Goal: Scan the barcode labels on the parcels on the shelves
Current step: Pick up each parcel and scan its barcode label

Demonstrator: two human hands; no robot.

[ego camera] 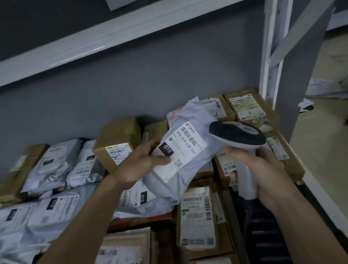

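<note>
Pinching a grey mailer [183, 152] by its label [183, 150], thumb on the white sticker, the left grip [139, 165] holds it tilted above the parcels [196, 215] on the shelf [328, 201], while the right grip [261, 173], just beside it, wraps the scanner [239, 141] handle, head over the mailer's edge.

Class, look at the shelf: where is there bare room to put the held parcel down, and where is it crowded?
No bare shelf shows. The left hand holds the grey parcel; the right hand grips the scanner. Grey bags fill the left, cardboard boxes the right and back. The only opening is the dark gap between the labelled box and the shelf's right edge.
</note>
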